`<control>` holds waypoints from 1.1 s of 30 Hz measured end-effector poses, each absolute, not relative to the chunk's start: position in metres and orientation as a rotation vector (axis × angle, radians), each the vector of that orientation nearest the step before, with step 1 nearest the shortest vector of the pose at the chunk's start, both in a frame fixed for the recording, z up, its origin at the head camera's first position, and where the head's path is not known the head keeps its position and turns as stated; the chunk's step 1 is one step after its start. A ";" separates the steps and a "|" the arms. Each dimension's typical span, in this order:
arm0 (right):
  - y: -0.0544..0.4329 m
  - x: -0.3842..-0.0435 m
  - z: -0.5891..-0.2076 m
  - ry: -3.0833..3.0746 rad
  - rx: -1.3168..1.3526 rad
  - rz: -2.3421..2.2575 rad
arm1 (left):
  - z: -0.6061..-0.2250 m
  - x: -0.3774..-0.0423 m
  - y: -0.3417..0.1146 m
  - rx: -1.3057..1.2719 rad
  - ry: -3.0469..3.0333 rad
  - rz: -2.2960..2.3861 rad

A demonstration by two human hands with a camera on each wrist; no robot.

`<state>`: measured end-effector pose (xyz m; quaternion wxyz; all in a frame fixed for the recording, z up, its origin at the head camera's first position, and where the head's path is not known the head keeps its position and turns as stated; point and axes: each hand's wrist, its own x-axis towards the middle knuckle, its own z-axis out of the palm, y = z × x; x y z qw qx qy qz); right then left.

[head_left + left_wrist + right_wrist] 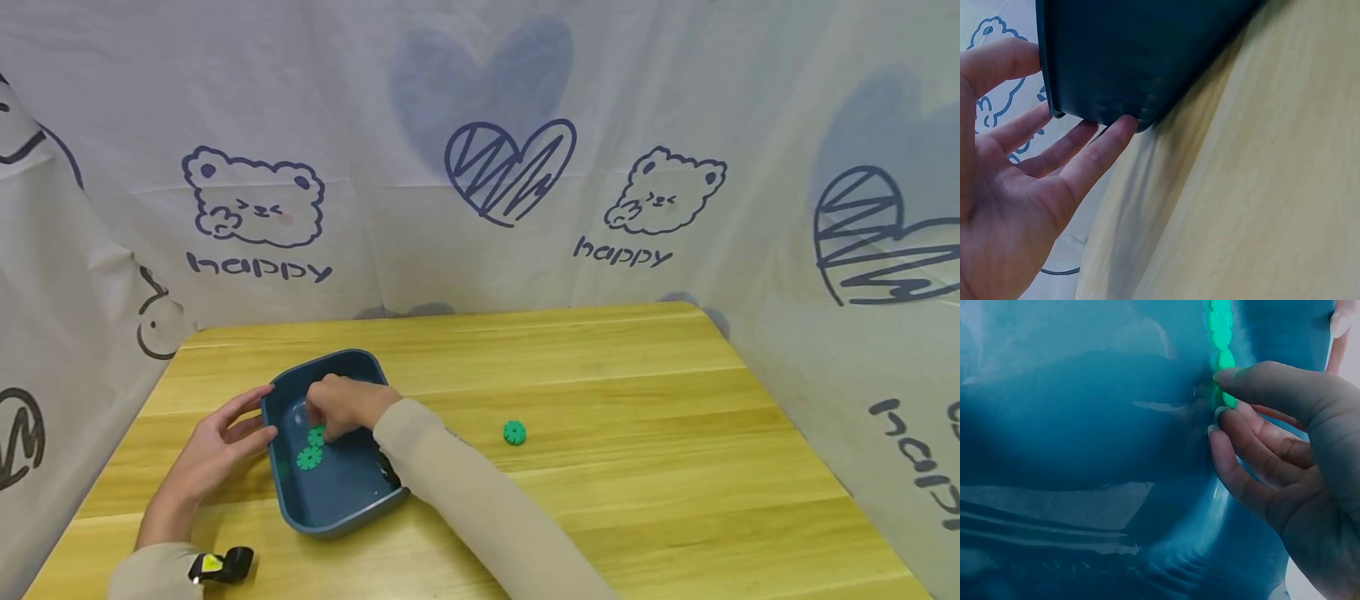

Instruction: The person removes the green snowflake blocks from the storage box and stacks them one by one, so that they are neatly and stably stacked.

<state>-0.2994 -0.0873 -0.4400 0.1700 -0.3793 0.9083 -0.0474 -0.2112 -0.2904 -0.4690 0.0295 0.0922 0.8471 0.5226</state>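
Note:
A dark blue tray (pixel 330 500) with raised walls sits on the left of the table. My left hand (pixel 213 450) touches its left side near the far corner, fingers spread and nearly straight; in the left wrist view its fingertips (pixel 1127 124) rest against the outside wall. Inside the tray, my right hand (pixel 341 404) pinches a green notched disc (pixel 1227 359) between thumb and forefinger. Another green notched disc (pixel 309 457) lies right beside it, seemingly touching. The head view hides part of the pinched disc behind the fingers.
A separate green notched disc (pixel 514 432) lies on the wooden table (pixel 637 467), right of the tray. My right forearm (pixel 487 508) crosses the tray's right wall. A black device (pixel 221 565) is strapped to my left wrist. A printed white cloth (pixel 390 250) hangs behind the table.

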 end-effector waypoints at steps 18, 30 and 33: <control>-0.067 -0.294 -0.399 2.549 -1.283 -0.330 | -0.471 -0.211 -0.292 0.271 2.614 1.620; -0.029 -0.287 -0.376 2.545 -1.329 -0.439 | -0.469 -0.212 -0.291 0.232 2.652 1.553; -0.017 -0.284 -0.373 2.549 -1.309 -0.467 | -0.468 -0.212 -0.289 0.225 2.661 1.544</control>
